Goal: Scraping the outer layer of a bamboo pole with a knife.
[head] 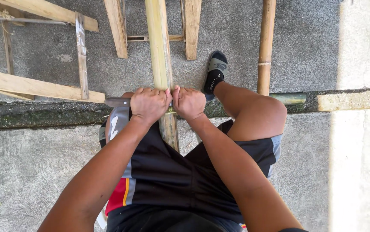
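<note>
**Blade Across the Pole, Knee and Foot Alongside**

While you are pressing both fists together on the bamboo pole (pixel 161 51), you are working with very little margin around your legs. Your left hand (pixel 149 104) is clenching what looks like the handle end of a flat blade (pixel 117 102), whose dull grey tip is sticking out to the left of your knuckles; your right hand (pixel 188 102) is clenching down right beside it, thumbs touching, though you cannot tell from here whether it is gripping the blade's other end or the pole itself. The pole is running from the wooden frame (pixel 120 30) at the top, under your hands, and down between your thighs.

That is where trouble is waiting. If the blade is biting along the grain and the bamboo is giving way suddenly, your hands are likely travelling straight toward your lap. A knot in the stalk could be stalling the edge and tempting you to lean harder, which is making any slip faster. Fresh split edges are sharp, and your bare right knee (pixel 260 112) is sitting just beside the pole.

Your sandalled foot (pixel 215 74) is resting near the pole, too. A second bamboo pole (pixel 265 47) is standing close on the right; knocking it could be jolting your grip.
</note>
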